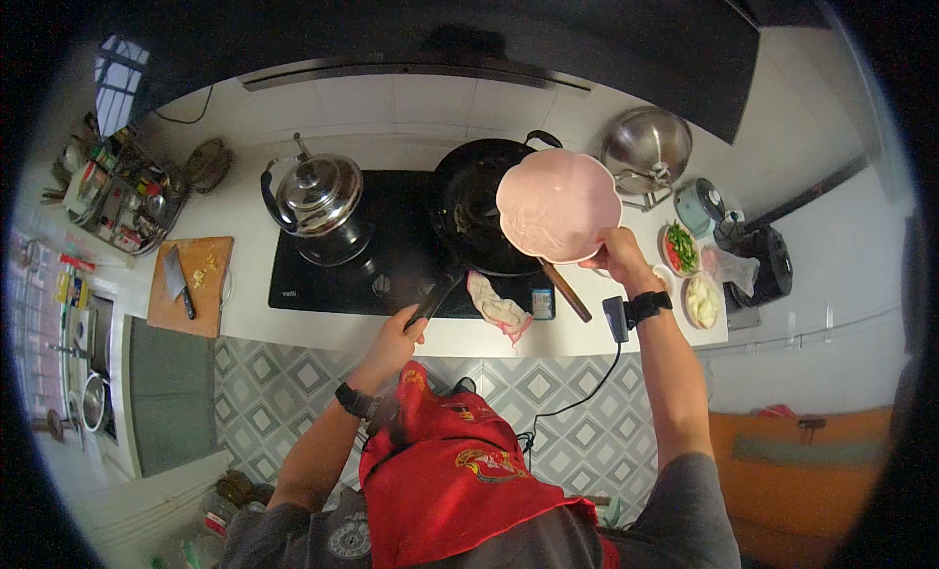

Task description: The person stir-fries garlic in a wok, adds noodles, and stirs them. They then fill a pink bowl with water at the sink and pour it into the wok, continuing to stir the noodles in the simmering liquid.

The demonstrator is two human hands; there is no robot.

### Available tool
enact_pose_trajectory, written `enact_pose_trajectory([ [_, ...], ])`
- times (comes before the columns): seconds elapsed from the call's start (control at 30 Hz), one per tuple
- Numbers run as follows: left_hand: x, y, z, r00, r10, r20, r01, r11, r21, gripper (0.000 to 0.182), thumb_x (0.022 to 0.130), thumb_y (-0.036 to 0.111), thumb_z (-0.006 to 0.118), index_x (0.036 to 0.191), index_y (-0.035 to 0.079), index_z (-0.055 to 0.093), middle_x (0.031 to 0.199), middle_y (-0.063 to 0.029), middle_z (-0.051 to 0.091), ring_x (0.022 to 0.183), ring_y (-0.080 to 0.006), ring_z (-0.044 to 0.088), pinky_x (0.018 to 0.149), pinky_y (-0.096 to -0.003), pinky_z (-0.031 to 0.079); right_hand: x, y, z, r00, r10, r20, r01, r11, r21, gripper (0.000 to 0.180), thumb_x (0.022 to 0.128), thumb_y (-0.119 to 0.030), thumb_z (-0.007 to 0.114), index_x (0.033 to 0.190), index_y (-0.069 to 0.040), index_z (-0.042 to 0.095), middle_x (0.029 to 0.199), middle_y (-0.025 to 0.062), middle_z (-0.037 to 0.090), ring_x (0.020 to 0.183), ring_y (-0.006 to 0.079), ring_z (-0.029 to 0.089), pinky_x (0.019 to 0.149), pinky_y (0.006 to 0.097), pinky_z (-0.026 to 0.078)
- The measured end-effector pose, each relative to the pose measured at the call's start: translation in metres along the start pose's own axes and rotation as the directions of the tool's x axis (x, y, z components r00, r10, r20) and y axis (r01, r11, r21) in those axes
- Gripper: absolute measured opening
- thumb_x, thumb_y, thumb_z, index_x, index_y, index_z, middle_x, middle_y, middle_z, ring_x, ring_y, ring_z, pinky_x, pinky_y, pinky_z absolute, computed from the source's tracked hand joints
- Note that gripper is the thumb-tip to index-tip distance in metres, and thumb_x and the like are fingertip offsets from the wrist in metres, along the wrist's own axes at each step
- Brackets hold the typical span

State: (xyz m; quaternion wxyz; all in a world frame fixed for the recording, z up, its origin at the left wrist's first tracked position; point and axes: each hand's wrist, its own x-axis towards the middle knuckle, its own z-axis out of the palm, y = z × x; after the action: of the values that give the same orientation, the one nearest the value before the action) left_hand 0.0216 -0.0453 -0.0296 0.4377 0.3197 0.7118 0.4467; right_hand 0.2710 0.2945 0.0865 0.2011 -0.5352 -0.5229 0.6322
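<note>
My left hand (389, 347) is closed around the long handle (438, 299) of a black wok (469, 176) on the right side of the cooktop. With my right hand (625, 259) I hold a pink petal-shaped bowl (561, 202) by its lower right edge. The bowl is over the wok's right part and hides much of it. A few dark bits show in the wok; what they are I cannot tell. The wooden handle (566, 290) of a utensil sticks out from under the bowl. A pale cloth (499, 306) hangs over the cooktop's front edge.
A steel kettle (319, 195) stands on the left of the black cooktop (400, 224). Further left, a cleaver (176, 279) lies on a cutting board (213, 305). At right are plates of cut peppers (682, 247) and pale slices (703, 302), and a steel lid (649, 147). The range hood (352, 33) hangs overhead.
</note>
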Motion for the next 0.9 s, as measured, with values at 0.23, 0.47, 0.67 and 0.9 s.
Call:
enact_pose_trajectory([
  [0.23,-0.004,0.006,0.003,0.995,-0.074,-0.067,0.074,0.997,0.004,0.038,0.097,0.024,0.059,0.130,0.004,0.060,0.078,-0.0051,0.064,0.070,-0.0140,0.057,0.064,-0.0310,0.046,0.037,-0.002,0.008,1.000,-0.017,0.013,0.018,0.998,-0.058,0.031,0.083,-0.010,0.052,0.098,0.017,0.055,0.084,0.0230,0.064,0.065,0.0340,0.068,0.058,0.0401,0.063],
  [0.47,-0.010,0.017,0.003,0.994,-0.080,-0.078,0.082,0.996,0.019,0.042,0.097,0.026,0.060,0.132,0.003,0.058,0.076,-0.0053,0.064,0.067,-0.0137,0.057,0.062,-0.0306,0.045,0.055,-0.006,0.010,0.999,-0.051,-0.010,0.049,0.994,-0.096,0.032,0.083,-0.011,0.051,0.098,0.017,0.057,0.084,0.0248,0.064,0.062,0.0341,0.068,0.057,0.0406,0.062],
  [0.67,-0.010,0.020,0.002,0.996,-0.080,-0.043,0.080,0.997,-0.002,0.045,0.098,0.026,0.060,0.135,0.001,0.055,0.077,-0.0045,0.064,0.066,-0.0117,0.055,0.060,-0.0287,0.044,0.066,-0.008,0.007,0.998,-0.055,-0.036,0.050,0.991,-0.125,0.033,0.082,-0.011,0.050,0.102,0.014,0.058,0.087,0.0243,0.065,0.066,0.0331,0.069,0.057,0.0391,0.061],
  [0.9,-0.009,0.017,0.001,0.998,-0.039,-0.039,0.040,0.999,0.026,0.043,0.098,0.026,0.059,0.134,0.003,0.056,0.077,-0.0040,0.063,0.066,-0.0114,0.054,0.059,-0.0288,0.044,0.070,-0.010,0.004,0.995,-0.100,-0.025,0.096,0.987,-0.132,0.034,0.081,-0.010,0.048,0.104,0.014,0.058,0.089,0.0238,0.066,0.069,0.0346,0.070,0.061,0.0433,0.063],
])
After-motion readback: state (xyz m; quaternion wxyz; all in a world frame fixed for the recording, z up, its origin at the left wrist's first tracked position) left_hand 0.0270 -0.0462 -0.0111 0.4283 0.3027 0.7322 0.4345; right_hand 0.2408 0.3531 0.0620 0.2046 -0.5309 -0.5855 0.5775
